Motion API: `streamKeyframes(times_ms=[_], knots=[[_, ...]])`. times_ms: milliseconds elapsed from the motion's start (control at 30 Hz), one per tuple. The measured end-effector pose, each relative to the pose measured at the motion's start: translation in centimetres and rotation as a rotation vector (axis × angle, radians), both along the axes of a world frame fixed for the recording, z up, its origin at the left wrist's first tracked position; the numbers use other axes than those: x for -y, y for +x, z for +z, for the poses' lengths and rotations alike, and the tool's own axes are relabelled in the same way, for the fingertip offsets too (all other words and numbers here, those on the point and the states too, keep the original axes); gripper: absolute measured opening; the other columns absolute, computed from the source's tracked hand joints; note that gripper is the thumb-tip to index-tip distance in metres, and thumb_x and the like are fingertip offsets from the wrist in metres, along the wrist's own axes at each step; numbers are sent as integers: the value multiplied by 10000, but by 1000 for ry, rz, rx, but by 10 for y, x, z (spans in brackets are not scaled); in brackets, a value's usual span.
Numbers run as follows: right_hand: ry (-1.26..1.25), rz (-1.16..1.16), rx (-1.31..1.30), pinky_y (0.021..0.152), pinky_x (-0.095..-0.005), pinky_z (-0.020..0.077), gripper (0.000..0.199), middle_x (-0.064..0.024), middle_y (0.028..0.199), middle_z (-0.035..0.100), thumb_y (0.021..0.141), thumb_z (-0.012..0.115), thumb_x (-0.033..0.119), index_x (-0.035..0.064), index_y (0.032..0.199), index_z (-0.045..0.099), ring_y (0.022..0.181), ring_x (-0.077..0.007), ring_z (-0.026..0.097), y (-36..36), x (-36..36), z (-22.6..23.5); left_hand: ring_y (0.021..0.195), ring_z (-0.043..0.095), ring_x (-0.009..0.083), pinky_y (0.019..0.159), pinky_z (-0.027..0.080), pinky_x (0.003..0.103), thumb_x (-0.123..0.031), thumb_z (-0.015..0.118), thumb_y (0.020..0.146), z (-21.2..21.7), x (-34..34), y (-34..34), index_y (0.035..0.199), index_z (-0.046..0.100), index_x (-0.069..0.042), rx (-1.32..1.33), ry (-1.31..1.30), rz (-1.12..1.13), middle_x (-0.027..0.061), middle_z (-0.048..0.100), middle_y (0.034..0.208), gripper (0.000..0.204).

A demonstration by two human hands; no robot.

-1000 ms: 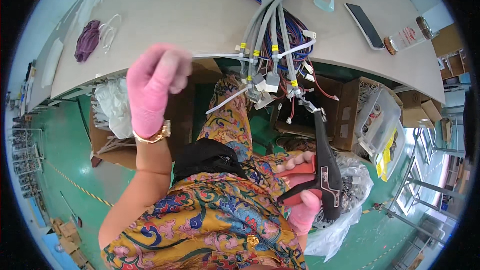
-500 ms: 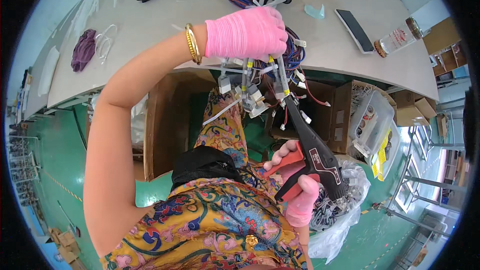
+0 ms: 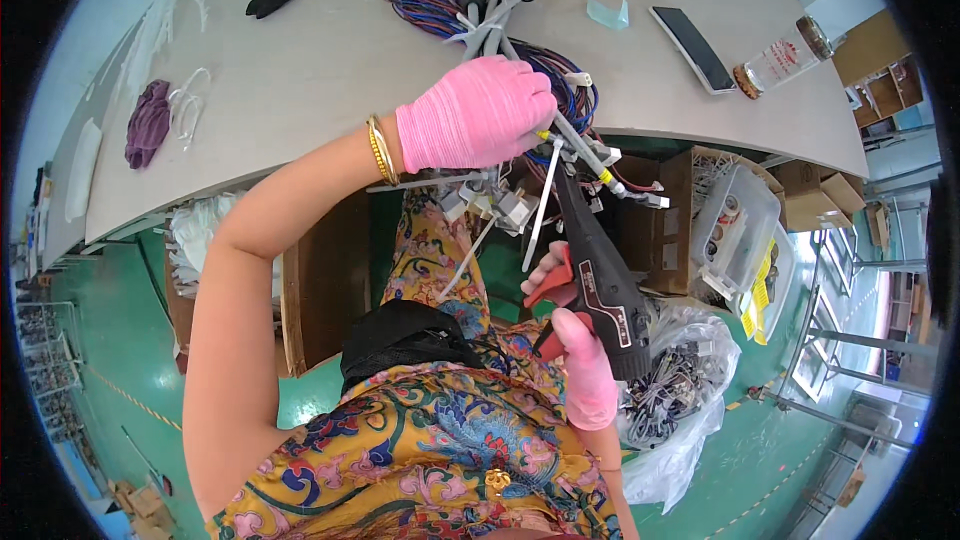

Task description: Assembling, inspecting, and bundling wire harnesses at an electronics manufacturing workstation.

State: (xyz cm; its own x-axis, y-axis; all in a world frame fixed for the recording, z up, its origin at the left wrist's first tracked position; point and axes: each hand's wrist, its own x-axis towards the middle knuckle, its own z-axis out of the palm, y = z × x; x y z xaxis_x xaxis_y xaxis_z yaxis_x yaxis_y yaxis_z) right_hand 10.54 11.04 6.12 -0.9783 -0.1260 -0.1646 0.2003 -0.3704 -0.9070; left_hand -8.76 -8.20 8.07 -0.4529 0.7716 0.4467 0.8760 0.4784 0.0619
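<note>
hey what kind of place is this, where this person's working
Likely a factory or workshop bench for wire harness assembly. A wire bundle lies on a long worktable, the right hand holds a cable-tie gun, and a bag of cut scraps sits on a painted green floor.

I see the wire harness (image 3: 500,30) lying on the tabletop (image 3: 330,70), trailing over its near edge. My left hand (image 3: 475,115) sits on the harness at that edge; the tie gun (image 3: 600,280) in my right hand (image 3: 580,360) is just below. Phone (image 3: 692,35) and bottle (image 3: 785,55) lie far right.
</note>
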Motion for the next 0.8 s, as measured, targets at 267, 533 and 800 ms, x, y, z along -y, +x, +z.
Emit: streamKeyframes(times_ms=[267,533,800], knots=[[90,17,-78,963,-349,455,596,-76,1176,567,814,641,125,7,1366,446,1064,-180,575,-3,3,-9,792,567,310,709,465,411,-146,694,733,0,-6,5,773,531,-72,-4,35,47,95,542,794,183],[251,-182,-193,663,-202,448,466,-20,1000,556,725,659,-99,30,1155,532,853,-89,519,-20,25,-26,775,572,320,710,471,424,-144,675,735,-10,-14,10,765,531,-52,-46,54,167,118,543,798,173],[451,-202,-249,534,-212,418,196,-8,789,553,989,460,221,53,914,527,594,-65,473,-36,21,-45,804,606,282,704,502,378,-141,719,733,10,-6,23,930,617,-67,-27,224,185,101,585,848,234]])
